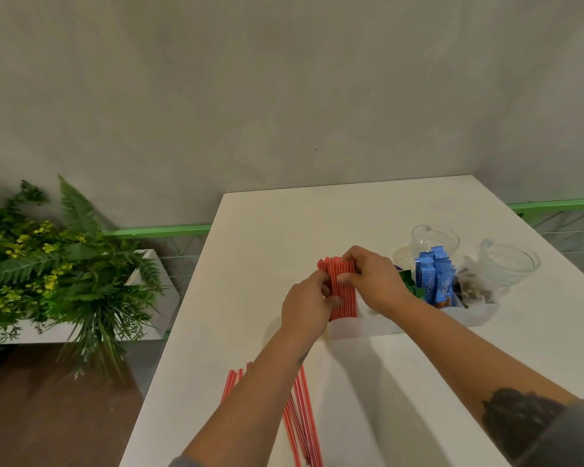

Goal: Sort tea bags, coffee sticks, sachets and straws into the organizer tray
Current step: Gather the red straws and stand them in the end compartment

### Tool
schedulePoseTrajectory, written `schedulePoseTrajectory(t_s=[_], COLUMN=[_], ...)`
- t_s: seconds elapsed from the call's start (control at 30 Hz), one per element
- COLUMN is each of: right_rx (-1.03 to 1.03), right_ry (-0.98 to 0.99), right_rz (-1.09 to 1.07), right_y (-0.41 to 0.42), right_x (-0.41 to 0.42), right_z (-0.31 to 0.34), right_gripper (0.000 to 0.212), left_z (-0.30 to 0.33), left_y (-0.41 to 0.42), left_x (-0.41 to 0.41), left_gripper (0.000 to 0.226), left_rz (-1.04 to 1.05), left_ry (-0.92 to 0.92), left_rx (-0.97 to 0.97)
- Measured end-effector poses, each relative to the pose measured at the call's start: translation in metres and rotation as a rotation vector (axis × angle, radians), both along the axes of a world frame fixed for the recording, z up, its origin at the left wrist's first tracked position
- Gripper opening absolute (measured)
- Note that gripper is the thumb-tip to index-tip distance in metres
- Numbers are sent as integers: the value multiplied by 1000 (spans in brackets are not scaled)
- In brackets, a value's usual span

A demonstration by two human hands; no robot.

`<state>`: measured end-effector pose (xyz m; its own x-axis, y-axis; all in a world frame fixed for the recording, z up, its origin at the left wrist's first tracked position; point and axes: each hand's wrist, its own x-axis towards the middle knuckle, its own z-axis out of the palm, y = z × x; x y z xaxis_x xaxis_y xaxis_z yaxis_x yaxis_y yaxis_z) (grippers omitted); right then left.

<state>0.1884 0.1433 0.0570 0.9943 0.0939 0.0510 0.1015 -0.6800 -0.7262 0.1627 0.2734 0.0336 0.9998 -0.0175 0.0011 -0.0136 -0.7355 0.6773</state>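
Observation:
A white organizer tray (402, 323) stands on the white table (267, 230). A bundle of red-and-white striped straws (343, 291) stands upright in its left compartment. My left hand (305, 306) grips the bundle low on its left side, and my right hand (373, 281) pinches its top right. Blue coffee sticks (435, 278) stand further right in the tray, with green packets (410, 284) partly hidden behind my right wrist. Several more loose striped straws (300, 419) lie on the table near me, partly under my left forearm.
Two clear glass mugs (434, 242) (508, 264) stand behind the tray at right, with a clear bag of brownish items (476, 284) beside them. A planter with green ferns and yellow flowers (58, 274) sits on the floor left of the table.

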Motion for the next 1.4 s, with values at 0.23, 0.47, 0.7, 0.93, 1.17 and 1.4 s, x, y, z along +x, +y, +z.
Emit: schedulePoseTrajectory(t_s=[0.23,0.47,0.7,0.93,1.17,1.4], right_rx=[-18,19,-22,-55,-122,-239], right_ry=[-9,-7,-52,-97,-188,-84], right_rz=[-26,-68,-57,-80,-105,-23], right_y=[-1,-2,1,1,0,3], right_x=[7,8,12,14,8,8], right_z=[2,0,2,-4,-9,-13], right_gripper=[21,32,23,31,44,52], left_z=[1,1,0,2,5,-1], left_y=[3,1,0,1,0,-3], left_x=[7,8,11,10,16,21], left_gripper=[26,32,33,50,80,81], left_rz=[10,37,69,100,69,-9], left_ry=[-19,-26,-47,-71,-141,-55], left_rx=[48,15,30,43,138,140])
